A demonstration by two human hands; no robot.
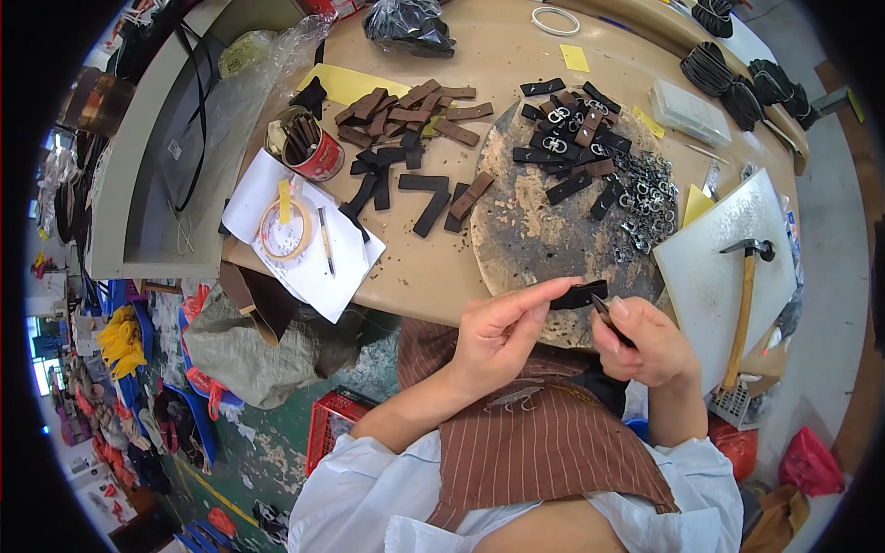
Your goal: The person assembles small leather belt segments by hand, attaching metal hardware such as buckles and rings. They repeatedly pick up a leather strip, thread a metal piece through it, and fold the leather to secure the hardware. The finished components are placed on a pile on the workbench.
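Over the near edge of a round worn board (516, 240), my left hand (502, 334) pinches a short black strap (579, 295) between thumb and extended index finger. Close to its right end, my right hand (650, 343) is closed around a small dark, narrow, pointed object (610, 323); its kind cannot be made out. On the board beyond lie black and brown strap pieces (562, 152), some fitted with metal rings. A heap of small metal clasps (648, 198) sits at the board's right side.
Brown straps (415, 109) and loose black straps (426, 198) lie left of the board. A red can (318, 157), tape roll (284, 230) and pen (326, 241) stand or rest by white paper. Rightward, a hammer (743, 304) lies on a white slab (705, 253), near a clear plastic box (690, 112).
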